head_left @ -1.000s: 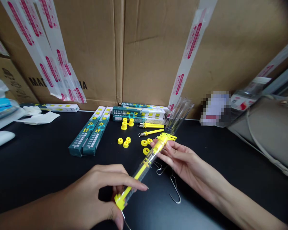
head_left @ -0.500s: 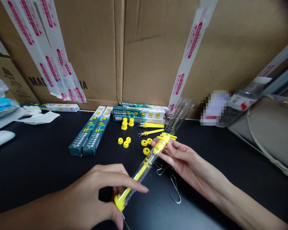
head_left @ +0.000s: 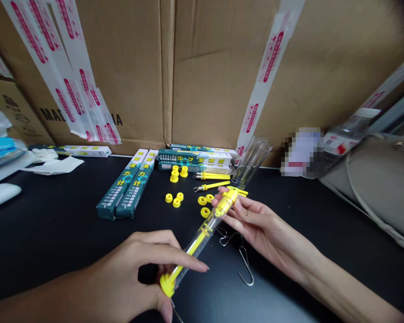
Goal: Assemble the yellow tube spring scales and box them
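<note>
A clear tubular spring scale (head_left: 197, 244) with yellow ends and a yellow rod inside slants between my two hands. My left hand (head_left: 144, 269) grips its lower end around the yellow cap, where a metal hook sticks out below. At the upper yellow cap, the fingers of my right hand (head_left: 252, 213) are closed on the tube. Loose metal hooks (head_left: 246, 267) lie on the black table under my right hand. Just beyond the tube are yellow rings (head_left: 202, 201), yellow caps (head_left: 177, 202) and yellow rods with metal ends (head_left: 212, 185).
Two green-and-white boxes (head_left: 123, 188) lie left of the caps, and more boxes (head_left: 195, 157) are stacked behind. Clear tubes (head_left: 252, 161) lean at the back near a large cardboard box (head_left: 208, 80). A bottle (head_left: 346, 134) and a grey bag (head_left: 377, 179) are on the right.
</note>
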### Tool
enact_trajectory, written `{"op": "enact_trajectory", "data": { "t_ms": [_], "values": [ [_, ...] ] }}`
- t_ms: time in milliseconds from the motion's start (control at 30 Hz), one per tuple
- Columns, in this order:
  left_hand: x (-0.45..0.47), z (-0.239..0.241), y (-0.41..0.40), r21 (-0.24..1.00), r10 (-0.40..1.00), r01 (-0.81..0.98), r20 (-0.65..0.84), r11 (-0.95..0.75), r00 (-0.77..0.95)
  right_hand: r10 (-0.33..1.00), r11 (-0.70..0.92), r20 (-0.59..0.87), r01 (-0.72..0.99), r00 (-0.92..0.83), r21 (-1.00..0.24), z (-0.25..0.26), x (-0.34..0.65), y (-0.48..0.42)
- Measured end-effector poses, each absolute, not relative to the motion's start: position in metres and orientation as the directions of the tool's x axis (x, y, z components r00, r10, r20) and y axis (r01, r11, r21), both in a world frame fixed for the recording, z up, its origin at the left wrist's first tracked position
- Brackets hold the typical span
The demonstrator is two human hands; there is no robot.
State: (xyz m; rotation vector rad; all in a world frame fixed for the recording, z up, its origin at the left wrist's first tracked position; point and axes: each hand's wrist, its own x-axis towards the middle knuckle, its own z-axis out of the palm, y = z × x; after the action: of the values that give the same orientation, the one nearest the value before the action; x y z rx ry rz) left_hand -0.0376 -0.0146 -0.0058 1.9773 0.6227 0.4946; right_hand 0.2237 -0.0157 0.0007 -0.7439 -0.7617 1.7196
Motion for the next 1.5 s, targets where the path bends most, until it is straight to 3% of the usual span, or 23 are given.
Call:
{"op": "enact_trajectory", "data": {
  "t_ms": [667,967,1500],
  "values": [
    [-0.0374,-0.0099,-0.0155,0.922,0.626,0.161,0.104,-0.352,0.773,0.983,-0.137,-0.054,-0.503,-0.175,-0.853,0.0025,0.2202,-0.0243],
    [-0.0373,-0.0061,-0.0164,0.91,0.631,0.183,0.103,-0.372,0.769,0.98,-0.188,-0.124,-0.513,-0.157,-0.837,-0.0011,0.2198,-0.0199],
    [-0.0376,-0.0109,-0.017,0.941,0.643,0.204,0.02,-0.272,0.766,0.978,-0.195,-0.117,-0.575,-0.17,-0.795,-0.0004,0.2185,-0.0198]
  ]
}}
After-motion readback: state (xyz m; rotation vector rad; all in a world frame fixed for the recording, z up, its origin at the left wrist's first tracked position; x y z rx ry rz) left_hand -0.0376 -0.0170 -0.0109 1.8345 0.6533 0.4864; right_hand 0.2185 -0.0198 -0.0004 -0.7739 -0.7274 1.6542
